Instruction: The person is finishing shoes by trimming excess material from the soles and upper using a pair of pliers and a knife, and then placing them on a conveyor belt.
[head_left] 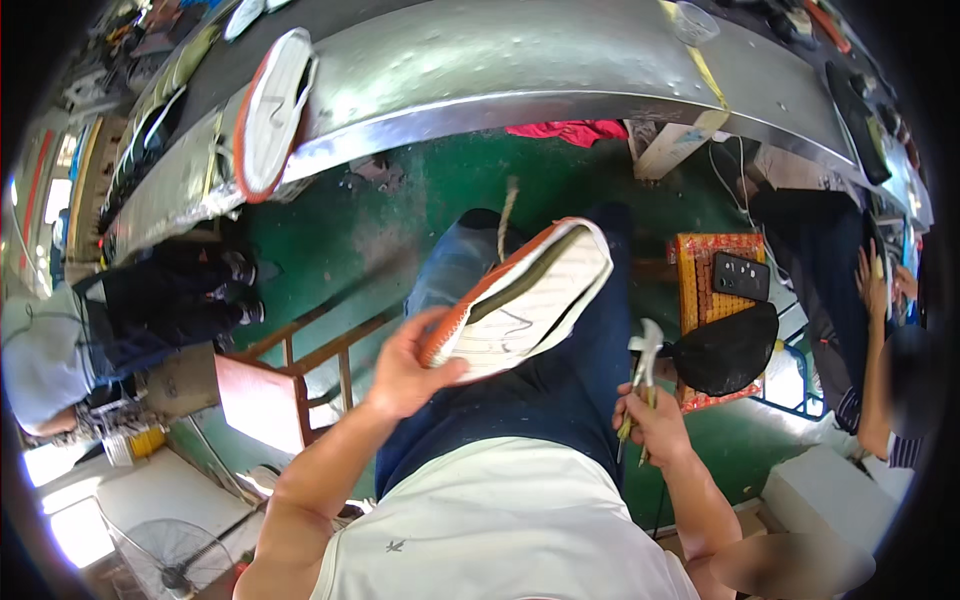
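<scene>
My left hand (408, 368) grips a shoe (530, 310) by one end, thumb across its white face. The shoe is held tilted above my lap, its reddish-brown edge toward the upper left and a dark pen mark on the white surface. Out to the right, apart from the shoe, my right hand (655, 425) is closed round metal pliers (648, 352) with a hammer-like head pointing up. A thin yellowish piece shows by the fingers; whether it belongs to the pliers I cannot tell.
A metal-topped bench (430, 55) runs across the far side, with a similar white shoe (272, 115) on its left. A wooden stool (262, 400) stands at left. At right, a phone (741, 276) and a black pouch (728, 350) lie on a beaded seat. People are on both sides.
</scene>
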